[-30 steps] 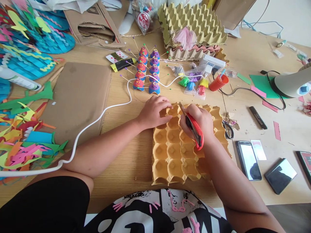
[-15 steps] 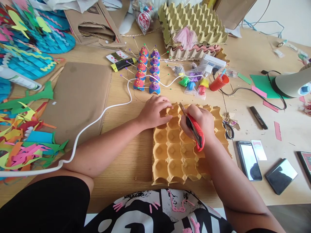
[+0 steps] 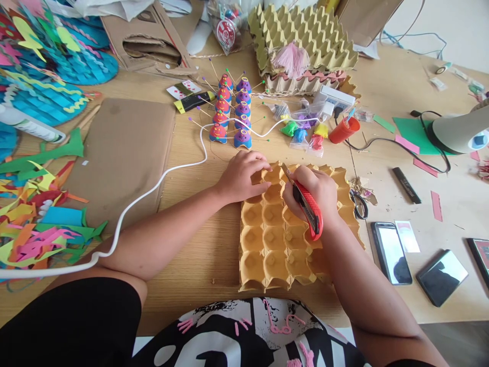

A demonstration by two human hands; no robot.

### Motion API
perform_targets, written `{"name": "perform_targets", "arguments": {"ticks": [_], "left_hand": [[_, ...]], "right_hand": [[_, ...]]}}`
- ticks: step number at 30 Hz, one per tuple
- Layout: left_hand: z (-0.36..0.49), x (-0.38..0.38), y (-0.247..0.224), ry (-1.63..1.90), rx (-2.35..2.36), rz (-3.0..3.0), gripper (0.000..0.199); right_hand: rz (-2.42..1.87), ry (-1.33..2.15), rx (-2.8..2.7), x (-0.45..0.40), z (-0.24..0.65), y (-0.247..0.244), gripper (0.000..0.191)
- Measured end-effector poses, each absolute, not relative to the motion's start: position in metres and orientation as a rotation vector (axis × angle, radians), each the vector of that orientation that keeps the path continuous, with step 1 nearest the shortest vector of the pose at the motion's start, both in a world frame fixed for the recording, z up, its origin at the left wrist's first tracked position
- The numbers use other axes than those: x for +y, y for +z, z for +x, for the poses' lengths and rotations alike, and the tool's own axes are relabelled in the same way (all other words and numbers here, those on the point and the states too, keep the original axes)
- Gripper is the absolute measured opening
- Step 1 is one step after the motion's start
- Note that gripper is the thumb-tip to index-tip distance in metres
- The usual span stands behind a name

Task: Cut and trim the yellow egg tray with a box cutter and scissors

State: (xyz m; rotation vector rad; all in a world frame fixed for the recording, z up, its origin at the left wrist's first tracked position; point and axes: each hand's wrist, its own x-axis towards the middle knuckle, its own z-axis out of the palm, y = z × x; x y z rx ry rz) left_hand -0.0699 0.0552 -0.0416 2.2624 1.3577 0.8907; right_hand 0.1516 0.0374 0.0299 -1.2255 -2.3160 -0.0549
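A yellow-brown cardboard egg tray (image 3: 275,262) lies on the table in front of me. My left hand (image 3: 244,176) grips its far left corner, thumb and fingers apart over the edge. In my right hand (image 3: 315,191) is a red and black utility knife (image 3: 311,211), its handle slanting back towards me. The blade points away from me and meets the tray's far rows near my left fingertips. How deep its tip sits I cannot tell. My right hand and forearm hide part of the tray's right side.
Red and purple painted egg-cup figures (image 3: 243,109) stand behind the tray. A white cable (image 3: 153,181) crosses the table over my left forearm. Scissors (image 3: 359,205) lie at the tray's right, beside a phone (image 3: 391,253). Stacked egg trays (image 3: 305,38) and clay bags (image 3: 301,133) are farther back.
The knife's handle end has tipped very slightly down towards me. My left hand and the tray stay where they were.
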Motion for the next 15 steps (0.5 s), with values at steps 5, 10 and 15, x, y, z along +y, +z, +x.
{"name": "perform_targets", "arguments": {"ticks": [5, 10, 15], "left_hand": [[-0.0694, 0.0547, -0.0423, 0.903, 1.370, 2.256, 0.036], [-0.0695, 0.0550, -0.0410, 0.885, 1.367, 2.244, 0.036], [-0.0694, 0.0550, -0.0404, 0.896, 1.360, 2.250, 0.034]], "right_hand": [[-1.264, 0.100, -2.310, 0.0328, 0.1544, 0.0320, 0.019], [-1.271, 0.292, -2.189, 0.0303, 0.1572, 0.0321, 0.011], [-1.236, 0.302, -2.014, 0.0325, 0.1562, 0.0290, 0.010]]}}
